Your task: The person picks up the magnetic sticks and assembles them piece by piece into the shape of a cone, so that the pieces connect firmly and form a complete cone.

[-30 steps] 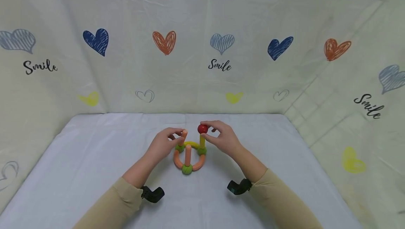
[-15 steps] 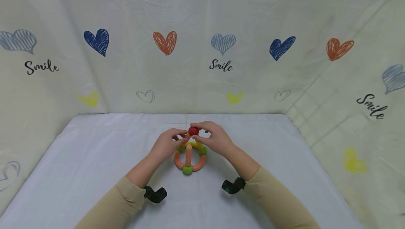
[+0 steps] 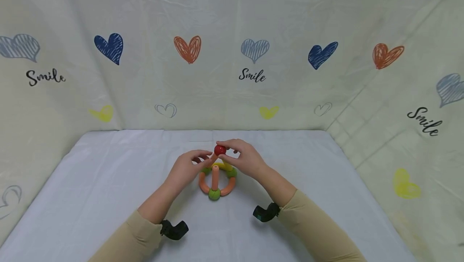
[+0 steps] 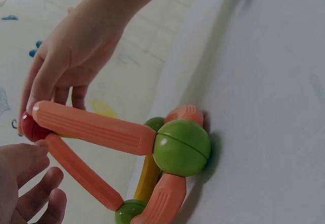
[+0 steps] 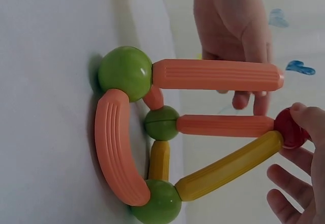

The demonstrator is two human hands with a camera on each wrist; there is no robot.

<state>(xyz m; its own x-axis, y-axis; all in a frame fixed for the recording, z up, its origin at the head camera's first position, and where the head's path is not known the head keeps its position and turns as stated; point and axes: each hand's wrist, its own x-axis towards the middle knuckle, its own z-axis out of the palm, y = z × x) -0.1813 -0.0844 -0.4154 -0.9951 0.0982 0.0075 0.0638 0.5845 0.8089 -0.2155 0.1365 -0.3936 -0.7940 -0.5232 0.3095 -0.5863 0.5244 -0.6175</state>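
Observation:
My right hand [image 3: 246, 159] pinches a red ball [image 3: 220, 150] between thumb and fingertips, above a ring of magnetic sticks and balls. In the right wrist view, the ball meets the upper ends of a far orange stick [image 5: 226, 125] and a slanting yellow stick [image 5: 231, 165]. A front orange stick [image 3: 215, 178] rises from its green ball [image 3: 214, 194], its top end free. My left hand [image 3: 186, 167] hovers left of the ball, fingers loosely bent, its thumb tip [image 4: 39, 152] close to the ball and the far stick's end.
The ring, of curved orange sticks [image 5: 117, 148], a curved yellow stick [image 5: 159, 160] and green balls, lies on the white-covered table [image 3: 108, 181]. A pale cloth with printed hearts [image 3: 187, 48] hangs behind the table and along its right side.
My right hand has moved left with the red ball, tilting the yellow stick toward the far orange stick. My left hand, earlier holding the orange stick's top, has eased slightly back from it.

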